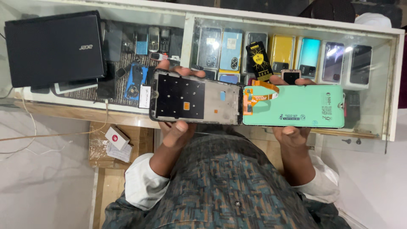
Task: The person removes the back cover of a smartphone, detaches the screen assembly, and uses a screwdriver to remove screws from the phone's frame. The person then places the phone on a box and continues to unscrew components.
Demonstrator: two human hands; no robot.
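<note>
Both hands are raised over a glass display counter (pixel 394 85). The left hand (pixel 176 131) grips a phone frame (pixel 195 97) and the right hand (pixel 292 133) a green screen panel (pixel 296 106); the two parts meet end to end, leaving no gap between them. A closed black laptop (pixel 53 48) takes up the counter's left end. Phones (pixel 231 48) lie sealed beneath the glass, out of reach from above. To the right of the panel the glass top is bare. Below left, a cardboard box (pixel 116 138) sits near the left forearm.
</note>
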